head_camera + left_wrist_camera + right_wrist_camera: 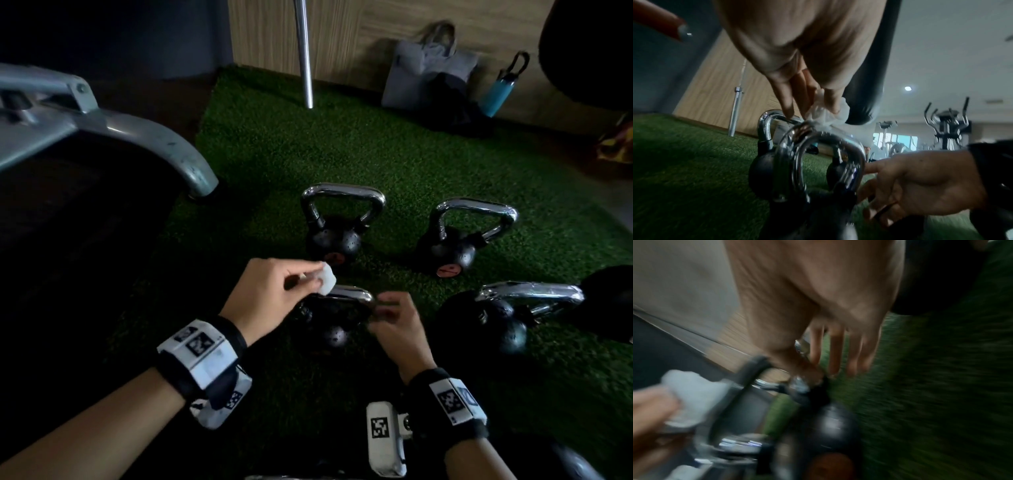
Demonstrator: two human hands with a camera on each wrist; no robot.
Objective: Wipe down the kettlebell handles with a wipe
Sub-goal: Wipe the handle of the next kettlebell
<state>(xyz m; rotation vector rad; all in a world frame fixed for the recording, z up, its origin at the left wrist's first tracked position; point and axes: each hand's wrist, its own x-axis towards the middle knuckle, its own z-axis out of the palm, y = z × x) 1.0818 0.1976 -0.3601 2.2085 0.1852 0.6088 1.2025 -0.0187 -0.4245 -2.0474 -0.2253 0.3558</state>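
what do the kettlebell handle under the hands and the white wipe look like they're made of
Curved silver kettlebell handle: looks like polished chrome-plated metal, given its mirror-like highlights. Crumpled white wipe, pinched in the left hand: thin paper or nonwoven cloth, judging by its soft creases; which one is unclear.

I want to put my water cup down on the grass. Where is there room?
Bare grass lies between the metal pole, the grey machine leg and the far kettlebells. It is crowded nearer: the left hand pinches the wipe at the near kettlebell, beside the right hand.

no legible txt, labels or nos.
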